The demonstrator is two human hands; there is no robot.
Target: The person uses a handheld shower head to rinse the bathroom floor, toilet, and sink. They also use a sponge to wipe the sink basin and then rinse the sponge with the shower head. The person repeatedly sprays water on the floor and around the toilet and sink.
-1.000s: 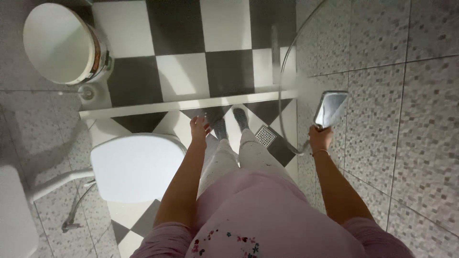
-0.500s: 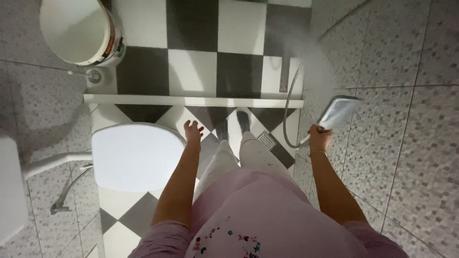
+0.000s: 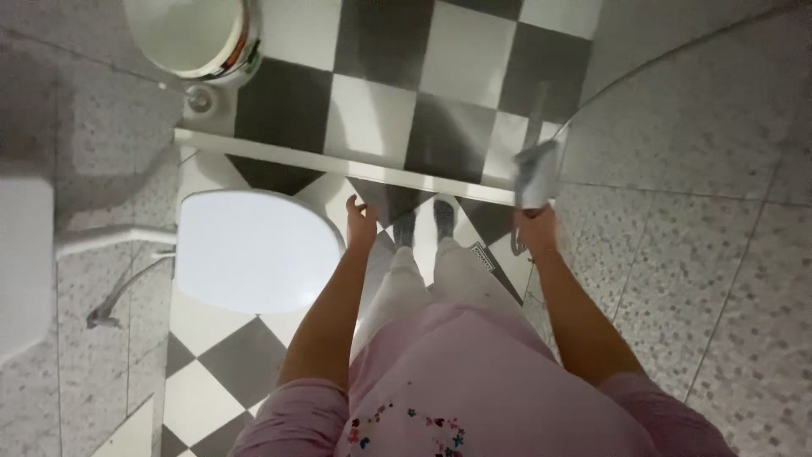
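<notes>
We are looking at a shower head point(image 3: 536, 173) that is showing a glossy, chrome-like metal face; its hose point(image 3: 643, 63) is gleaming like smooth metal; the floor point(image 3: 381, 93) is shining as glazed black and white tile; the wall point(image 3: 702, 254) is appearing speckled and faintly grainy; the toilet lid point(image 3: 258, 250) is looking like smooth white plastic; our top point(image 3: 457, 381) is reading as soft matt pink cloth.

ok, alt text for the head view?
Looking down: the right hand holds a shower head out over a black-and-white checkered floor, while the left hand hangs open and empty. A white toilet lid sits at left.
</notes>
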